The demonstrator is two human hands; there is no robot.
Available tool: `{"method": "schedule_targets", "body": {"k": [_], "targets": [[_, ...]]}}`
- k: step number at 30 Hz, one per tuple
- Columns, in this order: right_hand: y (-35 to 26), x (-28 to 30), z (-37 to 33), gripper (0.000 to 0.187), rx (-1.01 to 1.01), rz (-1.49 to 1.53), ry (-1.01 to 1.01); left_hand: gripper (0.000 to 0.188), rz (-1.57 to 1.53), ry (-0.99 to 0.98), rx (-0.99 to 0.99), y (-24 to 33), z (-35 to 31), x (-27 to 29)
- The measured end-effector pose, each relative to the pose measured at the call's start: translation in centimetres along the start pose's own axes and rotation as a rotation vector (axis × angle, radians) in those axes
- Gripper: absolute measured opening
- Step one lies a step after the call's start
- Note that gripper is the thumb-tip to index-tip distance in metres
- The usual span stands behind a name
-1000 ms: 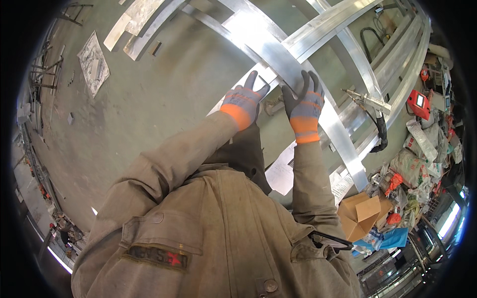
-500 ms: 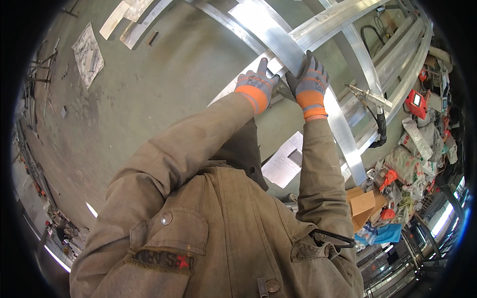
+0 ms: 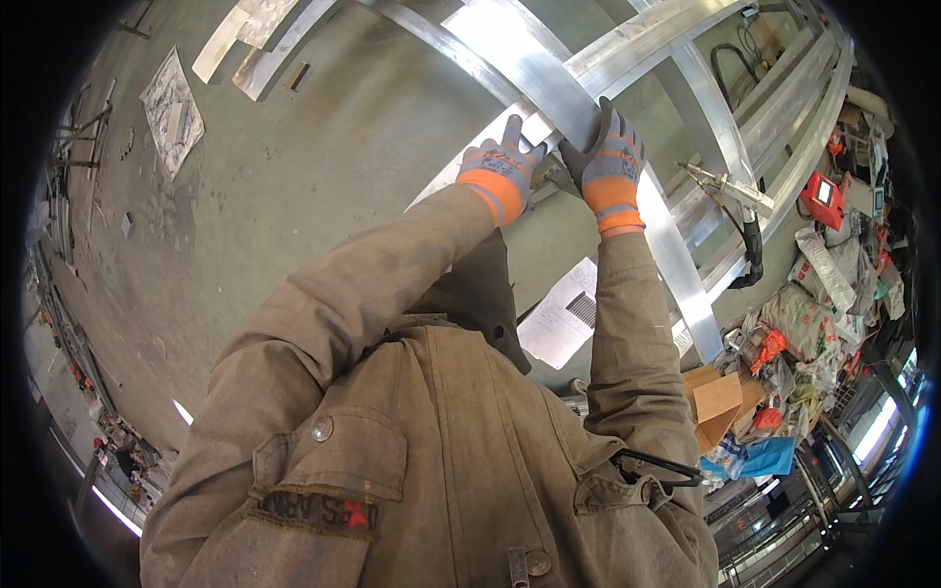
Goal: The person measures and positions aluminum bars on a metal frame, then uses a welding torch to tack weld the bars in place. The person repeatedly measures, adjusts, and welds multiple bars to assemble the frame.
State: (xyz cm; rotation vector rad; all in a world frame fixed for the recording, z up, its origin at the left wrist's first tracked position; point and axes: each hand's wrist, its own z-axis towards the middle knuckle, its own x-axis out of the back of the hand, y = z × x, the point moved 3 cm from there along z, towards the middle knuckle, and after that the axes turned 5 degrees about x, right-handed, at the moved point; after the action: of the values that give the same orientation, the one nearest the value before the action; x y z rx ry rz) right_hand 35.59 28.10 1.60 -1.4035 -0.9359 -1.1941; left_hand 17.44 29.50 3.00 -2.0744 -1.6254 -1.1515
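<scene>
Both my hands wear grey gloves with orange cuffs and work at a joint of silvery aluminium bars. My right hand (image 3: 608, 169) is closed round the near end of a wide, flat-faced aluminium bar (image 3: 549, 83), thumb on its left and fingers along its right edge. Close by on the left, my left hand (image 3: 498, 174) grips the edge of a narrower aluminium bar (image 3: 475, 69) beside that end. Its index finger points up along the metal, its thumb is apart, and the other fingers are curled. The undersides of both grips are hidden.
More aluminium bars (image 3: 657, 44) cross to the right, with a clamp-like tool (image 3: 730, 186) and black cable on them. A printed sheet (image 3: 559, 318) lies below my hands. Bags and scrap (image 3: 804, 323), a red box-shaped item (image 3: 821, 199) and a cardboard box (image 3: 716, 397) crowd the right.
My hands and the bars keep nearly the same place. The whole view has shifted slightly, and my left hand sits a little further left.
</scene>
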Motion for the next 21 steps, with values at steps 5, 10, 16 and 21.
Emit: {"method": "schedule_targets", "body": {"k": [5, 10, 16, 21], "targets": [[-0.05, 0.26, 0.06, 0.090, -0.017, 0.014, -0.023, 0.075, 0.007, 0.011, -0.014, -0.07, -0.09, 0.10], [-0.09, 0.31, 0.05, 0.091, -0.013, 0.029, -0.022, 0.075, 0.025, -0.008, -0.013, -0.02, -0.10, 0.25], [-0.02, 0.20, -0.02, 0.091, 0.007, 0.038, 0.002, 0.077, 0.028, 0.002, -0.026, -0.06, -0.07, 0.25], [-0.05, 0.38, -0.06, 0.090, 0.012, 0.046, 0.006, 0.077, 0.030, -0.004, -0.024, -0.08, 0.13, 0.12]]}}
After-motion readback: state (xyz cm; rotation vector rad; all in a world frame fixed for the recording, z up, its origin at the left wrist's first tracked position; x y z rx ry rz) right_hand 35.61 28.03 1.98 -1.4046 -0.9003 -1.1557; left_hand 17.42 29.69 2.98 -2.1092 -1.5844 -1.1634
